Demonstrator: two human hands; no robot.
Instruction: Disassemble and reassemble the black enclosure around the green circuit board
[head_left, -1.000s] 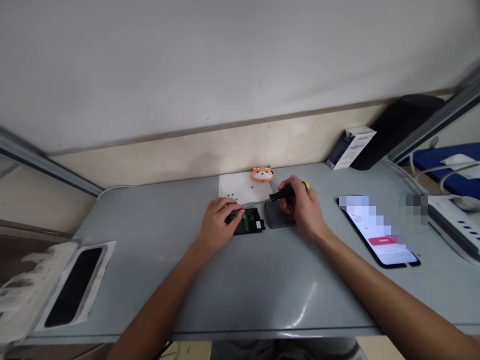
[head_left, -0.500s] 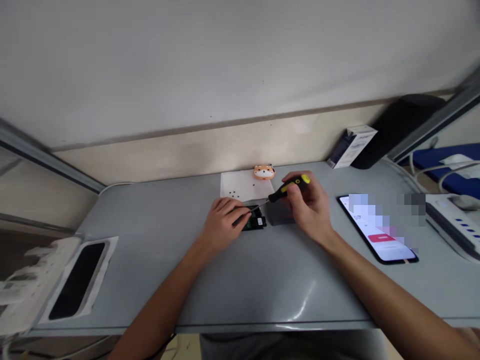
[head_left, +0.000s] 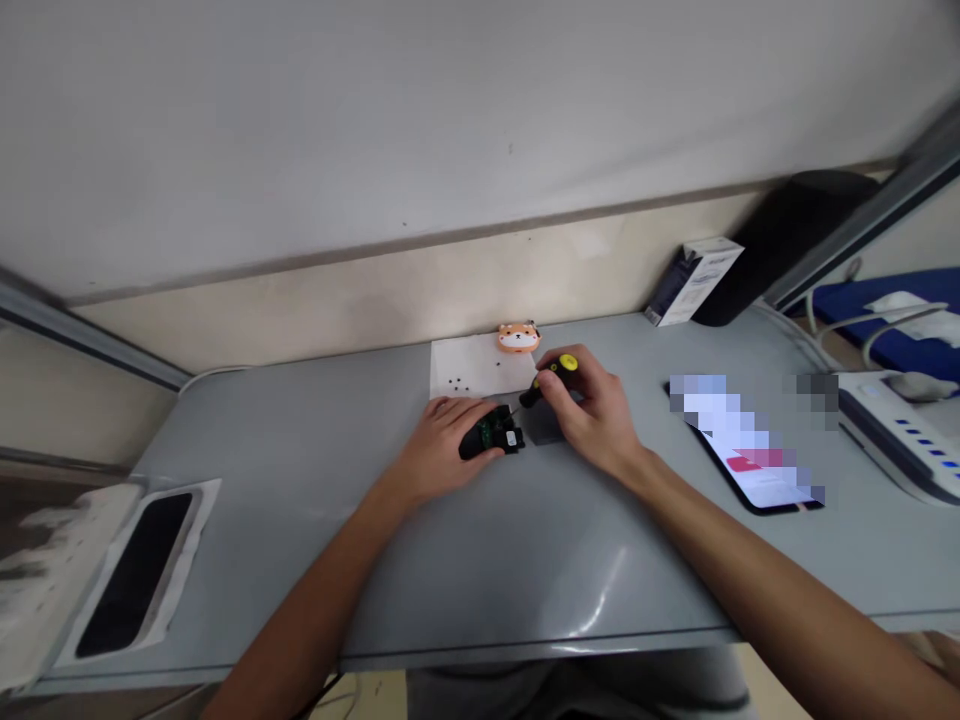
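A small black device with a green circuit board (head_left: 493,432) lies on the grey desk. My left hand (head_left: 442,440) grips it from the left, fingers along its far edge and thumb along its near edge. My right hand (head_left: 592,405) is closed around a black and yellow screwdriver (head_left: 559,374). The screwdriver is tilted, its shaft pointing down and left to the right part of the device; whether the tip touches a screw is too small to tell. Under my right hand lies a flat dark grey piece (head_left: 541,428), partly covered.
Behind my hands, white paper (head_left: 480,368) bears several tiny dark screws (head_left: 456,383) and an orange animal-faced case (head_left: 518,338). A lit phone (head_left: 750,450), power strip (head_left: 892,430), carton (head_left: 694,280) and black cylinder (head_left: 784,250) are at right. A dark phone (head_left: 139,575) lies left.
My left hand has shifted from pinching near the screwdriver tip to holding the device's sides. The screwdriver now stands steeper, and my right hand has moved slightly left.
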